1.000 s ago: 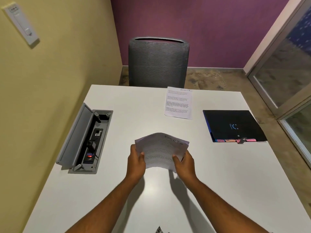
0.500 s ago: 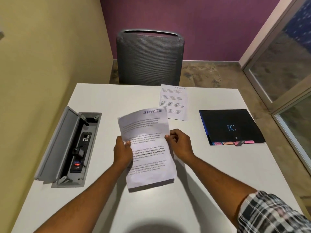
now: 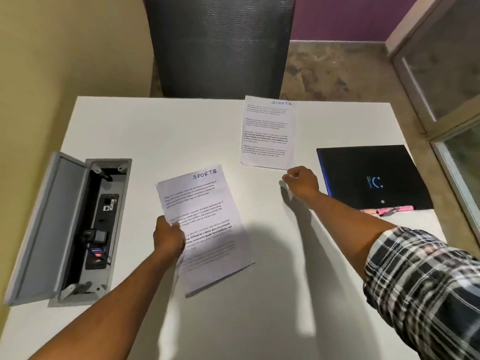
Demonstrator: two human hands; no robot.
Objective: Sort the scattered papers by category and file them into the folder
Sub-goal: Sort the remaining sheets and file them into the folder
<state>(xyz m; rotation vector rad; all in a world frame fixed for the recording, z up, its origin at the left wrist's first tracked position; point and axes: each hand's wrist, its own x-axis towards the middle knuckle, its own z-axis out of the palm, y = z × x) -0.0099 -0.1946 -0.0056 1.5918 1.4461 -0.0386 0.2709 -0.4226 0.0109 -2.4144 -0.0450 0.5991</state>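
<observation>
Left hand [image 3: 168, 236] has its fingers and thumb pinched on the left edge of a sheet headed SPORTS [image 3: 202, 224], holding it just off the white table [image 3: 145, 131], near centre. Right hand [image 3: 301, 181] is curled up at the near right corner of a second SPORTS sheet [image 3: 268, 132] lying flat further back; can't tell if it's actually got the corner yet. The black folder [image 3: 371, 178] sits closed to the right, coloured tabs poking out the near edge. Paper's light and floppy, so I'd say lift it by a corner or edge, then support it so it doesn't crease.
</observation>
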